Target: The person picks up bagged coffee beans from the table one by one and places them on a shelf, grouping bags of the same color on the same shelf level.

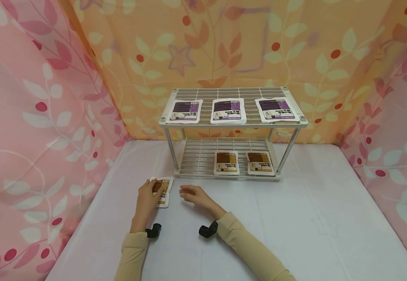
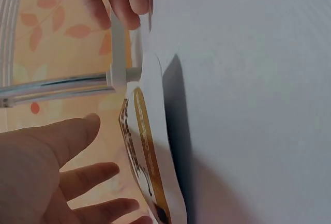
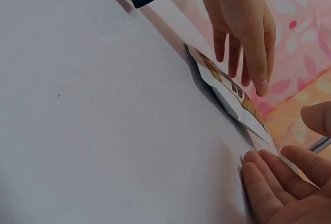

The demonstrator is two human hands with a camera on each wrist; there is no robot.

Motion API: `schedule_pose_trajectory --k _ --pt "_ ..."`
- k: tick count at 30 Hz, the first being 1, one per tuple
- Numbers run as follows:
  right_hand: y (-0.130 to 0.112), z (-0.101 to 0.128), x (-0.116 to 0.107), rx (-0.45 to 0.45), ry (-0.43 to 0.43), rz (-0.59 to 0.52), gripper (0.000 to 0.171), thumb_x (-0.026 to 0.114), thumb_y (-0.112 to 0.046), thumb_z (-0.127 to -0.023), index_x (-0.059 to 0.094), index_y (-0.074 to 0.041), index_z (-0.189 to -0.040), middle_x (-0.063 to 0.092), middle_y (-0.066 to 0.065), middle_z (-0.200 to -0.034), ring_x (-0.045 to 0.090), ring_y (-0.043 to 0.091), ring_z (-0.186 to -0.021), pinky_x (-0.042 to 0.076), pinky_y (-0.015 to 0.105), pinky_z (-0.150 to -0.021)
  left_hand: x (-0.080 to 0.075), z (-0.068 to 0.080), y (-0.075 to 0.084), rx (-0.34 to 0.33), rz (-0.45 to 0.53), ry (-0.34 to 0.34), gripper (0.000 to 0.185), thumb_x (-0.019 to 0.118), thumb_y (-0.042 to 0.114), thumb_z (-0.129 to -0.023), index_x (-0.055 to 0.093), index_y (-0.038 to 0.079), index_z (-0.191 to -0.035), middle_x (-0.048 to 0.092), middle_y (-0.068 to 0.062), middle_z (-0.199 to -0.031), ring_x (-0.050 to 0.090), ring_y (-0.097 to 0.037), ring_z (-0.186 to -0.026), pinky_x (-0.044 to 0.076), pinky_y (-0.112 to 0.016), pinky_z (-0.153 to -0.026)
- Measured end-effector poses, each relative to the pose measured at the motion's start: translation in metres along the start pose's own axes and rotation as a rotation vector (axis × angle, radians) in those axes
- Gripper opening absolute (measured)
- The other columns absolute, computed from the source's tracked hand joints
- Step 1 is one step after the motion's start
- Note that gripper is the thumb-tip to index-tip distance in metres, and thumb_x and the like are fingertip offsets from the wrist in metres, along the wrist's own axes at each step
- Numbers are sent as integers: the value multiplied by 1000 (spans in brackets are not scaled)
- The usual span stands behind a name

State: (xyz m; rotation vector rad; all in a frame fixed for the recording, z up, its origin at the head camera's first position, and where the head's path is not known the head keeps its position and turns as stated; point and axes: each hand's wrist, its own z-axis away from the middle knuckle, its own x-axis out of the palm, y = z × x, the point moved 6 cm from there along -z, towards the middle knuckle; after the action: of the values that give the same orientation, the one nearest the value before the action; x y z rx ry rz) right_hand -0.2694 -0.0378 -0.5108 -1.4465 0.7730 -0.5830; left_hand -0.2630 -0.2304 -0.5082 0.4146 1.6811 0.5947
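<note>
1. My left hand [image 1: 150, 195] hovers over a brown-labelled pouch [image 1: 163, 190], fingers straight and spread, gripping nothing.
2. The pouch lies on the white table [image 1: 294, 218], just in front of the wire shelf [image 1: 231, 125].
3. My right hand [image 1: 192, 195] rests beside the pouch, fingers relaxed, nearly together.

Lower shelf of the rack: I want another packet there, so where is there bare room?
The lower shelf is bare on its left half, between the left post and the two brown packets. Its middle and right are taken. The top shelf is crowded by three purple packets.
</note>
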Motion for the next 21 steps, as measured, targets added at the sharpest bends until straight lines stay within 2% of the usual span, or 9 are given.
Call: schedule_pose_trajectory --k 7,12,16,21 --pt "4 -2 9 21 -33 -26 47 47 -8 -95 34 11 -137 44 30 -133 49 36 -120 47 32 -95 -3 2 -5 -49 -50 -59 63 55 37 -92 42 -7 -134 41 -36 -133 38 -54 -117 37 -63 -93" --pt "21 -9 13 35 -18 -3 48 48 -16 -96 38 4 -138 48 22 -133 50 31 -120 46 33 -96 -2 3 -6 -84 -81 -90 66 56 38 -91 40 -8 -135 46 -35 -128 43 -52 -110 41 -60 -88" --pt "37 -17 16 28 -13 28 48 51 -24 -95 41 -3 -138 51 14 -134 50 25 -122 42 34 -100 -2 3 -7 -98 -69 -98 65 56 38 -91 39 -6 -137 45 -35 -129 42 -50 -110 41 -59 -87" --pt "39 -19 24 46 -43 -12 50 50 -26 -96 39 -5 -140 46 10 -139 45 22 -126 36 35 -105 -3 3 -6 -94 -36 -96 64 57 37 -91 40 -5 -137 45 -34 -128 42 -49 -111 40 -59 -88"
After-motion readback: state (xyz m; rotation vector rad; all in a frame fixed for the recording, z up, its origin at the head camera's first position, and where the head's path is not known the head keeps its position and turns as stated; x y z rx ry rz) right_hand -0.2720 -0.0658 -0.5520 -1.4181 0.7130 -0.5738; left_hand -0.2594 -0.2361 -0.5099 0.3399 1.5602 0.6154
